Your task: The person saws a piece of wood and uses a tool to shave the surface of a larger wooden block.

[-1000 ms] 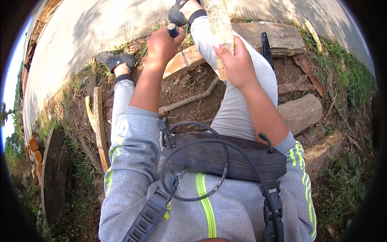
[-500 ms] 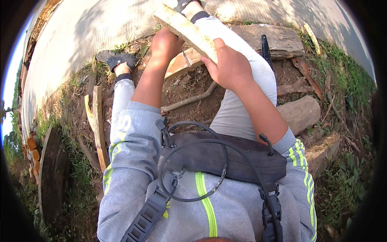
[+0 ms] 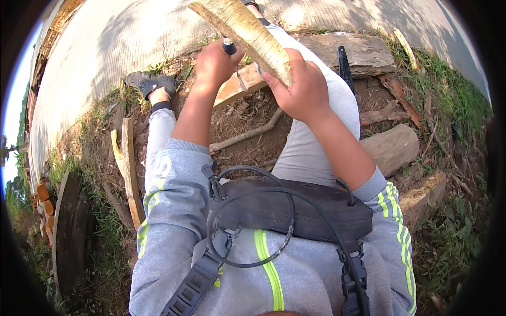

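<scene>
In my right hand (image 3: 305, 87) is a long, slightly curved piece of pale split wood (image 3: 247, 39), gripped at its near end with the thumb on one side. The wood is raised and slants away to the upper left. My left hand (image 3: 213, 66) is closed round a short dark handle (image 3: 229, 46) with a pale end, close beside the wood. What the handle belongs to is mostly hidden by the hand and the wood. Below both hands, a squared wooden block (image 3: 232, 90) lies on the ground between my legs.
A thin branch (image 3: 247, 136) lies on the soil. A weathered plank (image 3: 350, 52) and a black upright blade-like object (image 3: 344, 66) are beyond my right leg. Logs (image 3: 392, 147) lie at the right, narrow wood strips (image 3: 129, 163) at the left. A dark cable (image 3: 292, 210) loops over my waist bag (image 3: 295, 208).
The wood has tilted and shifted a little up and left, showing more of its broad face. My left hand has turned, bringing the dark handle's end into sight.
</scene>
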Tool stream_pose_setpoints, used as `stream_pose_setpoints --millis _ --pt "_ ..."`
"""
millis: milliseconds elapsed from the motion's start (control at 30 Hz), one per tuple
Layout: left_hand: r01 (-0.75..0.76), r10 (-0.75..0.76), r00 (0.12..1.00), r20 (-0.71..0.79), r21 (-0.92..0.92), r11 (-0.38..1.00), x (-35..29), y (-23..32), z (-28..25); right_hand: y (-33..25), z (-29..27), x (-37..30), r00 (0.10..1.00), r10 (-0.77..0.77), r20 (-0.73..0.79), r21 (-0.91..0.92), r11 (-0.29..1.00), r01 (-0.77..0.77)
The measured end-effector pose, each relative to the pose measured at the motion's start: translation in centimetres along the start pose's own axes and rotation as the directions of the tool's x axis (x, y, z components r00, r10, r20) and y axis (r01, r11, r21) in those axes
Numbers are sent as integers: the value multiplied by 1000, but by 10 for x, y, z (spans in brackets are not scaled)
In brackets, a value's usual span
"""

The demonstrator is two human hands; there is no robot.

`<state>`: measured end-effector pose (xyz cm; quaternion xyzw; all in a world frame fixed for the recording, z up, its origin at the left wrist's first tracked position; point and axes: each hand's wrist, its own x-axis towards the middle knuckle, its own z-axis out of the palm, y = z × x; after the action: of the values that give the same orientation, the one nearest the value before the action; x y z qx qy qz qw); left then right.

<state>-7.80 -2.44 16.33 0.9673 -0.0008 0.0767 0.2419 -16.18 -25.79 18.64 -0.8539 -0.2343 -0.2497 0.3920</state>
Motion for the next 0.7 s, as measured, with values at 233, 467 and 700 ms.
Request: stream_pose_setpoints --millis 233,467,700 --pt "-51 52 998 -25 27 998 -5 -21 7 -1 5 -4 1000 -16 -14 43 999 17" --pt "0 1 1000 -12 14 1000 -6 -17 5 -4 5 7 945 202 256 -111 978 -179" --pt "32 -32 999 -22 4 999 7 -4 1 8 21 0 999 35 40 54 998 -37"
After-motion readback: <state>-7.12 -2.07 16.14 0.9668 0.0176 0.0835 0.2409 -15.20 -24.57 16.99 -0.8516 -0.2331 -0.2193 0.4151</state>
